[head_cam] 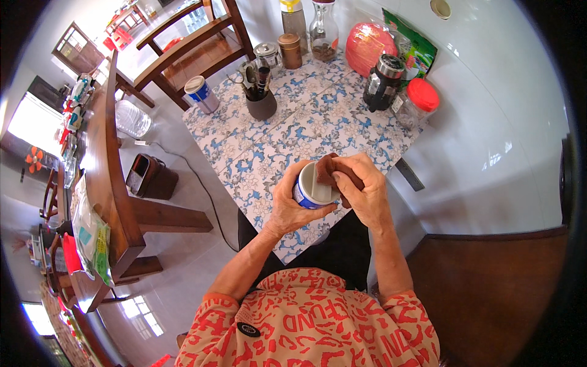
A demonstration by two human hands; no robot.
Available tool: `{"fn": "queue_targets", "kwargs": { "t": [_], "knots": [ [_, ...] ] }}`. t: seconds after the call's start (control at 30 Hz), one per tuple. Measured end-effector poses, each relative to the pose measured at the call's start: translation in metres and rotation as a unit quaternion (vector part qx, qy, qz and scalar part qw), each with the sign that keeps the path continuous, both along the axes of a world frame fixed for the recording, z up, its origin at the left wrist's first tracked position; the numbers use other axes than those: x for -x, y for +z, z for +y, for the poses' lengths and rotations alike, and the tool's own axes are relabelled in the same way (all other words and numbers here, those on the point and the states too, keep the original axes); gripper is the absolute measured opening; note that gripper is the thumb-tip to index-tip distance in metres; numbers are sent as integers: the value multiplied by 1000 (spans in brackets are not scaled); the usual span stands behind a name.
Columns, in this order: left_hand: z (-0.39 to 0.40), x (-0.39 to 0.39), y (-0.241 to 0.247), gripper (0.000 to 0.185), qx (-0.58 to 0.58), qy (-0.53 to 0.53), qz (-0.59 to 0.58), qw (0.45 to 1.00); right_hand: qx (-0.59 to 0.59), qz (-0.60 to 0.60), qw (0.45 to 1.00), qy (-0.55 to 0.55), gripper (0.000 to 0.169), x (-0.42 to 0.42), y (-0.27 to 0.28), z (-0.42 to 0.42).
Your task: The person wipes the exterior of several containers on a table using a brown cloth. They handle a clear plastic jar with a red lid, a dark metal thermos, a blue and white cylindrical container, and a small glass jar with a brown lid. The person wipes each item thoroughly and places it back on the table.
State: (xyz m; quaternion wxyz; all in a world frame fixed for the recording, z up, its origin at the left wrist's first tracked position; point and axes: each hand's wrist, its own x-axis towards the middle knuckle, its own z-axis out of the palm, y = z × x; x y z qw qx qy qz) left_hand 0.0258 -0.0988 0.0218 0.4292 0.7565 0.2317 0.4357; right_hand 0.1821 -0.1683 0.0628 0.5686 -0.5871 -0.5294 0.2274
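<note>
A blue-and-white canister (302, 197) with a pale lid (310, 181) is gripped around its side by my left hand (289, 206). Pinched in my right hand (364, 192) is a brown cloth (326, 169), its folded edge lying against the lid's rim and top. Both hands are over the near part of a table covered with a blue-and-grey floral cloth (293, 151). The canister's lower part is hidden behind my fingers and its own lid.
Toward the back left stand a similar canister (202, 95) and a dark cup of utensils (262, 106). A glass carafe (324, 36), a black-bodied jar (384, 82) and a red-lidded jar (416, 103) line the wall side. A wooden chair (197, 39) adjoins the far edge.
</note>
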Motion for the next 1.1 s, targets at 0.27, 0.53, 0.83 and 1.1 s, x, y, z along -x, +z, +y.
{"fn": "queue_targets", "kwargs": {
  "t": [0.27, 0.53, 0.83, 1.1],
  "knots": [
    [4, 1, -13, 75, 11, 25, 16, 1000, -29, -116, 992, 35, 25, 5, 0, -26],
    [-2, 1, -2, 76, -19, 7, 19, 1000, -29, -81, 996, 4, 22, -4, -4, -9],
    [2, 1, 5, 71, -49, 20, 41, 998, -124, -208, 970, 17, 29, 4, 4, -16],
    [1, 0, -20, 70, 7, -20, 43, 999, -92, -248, 964, 16, 26, 10, 12, -10]
  ]
}}
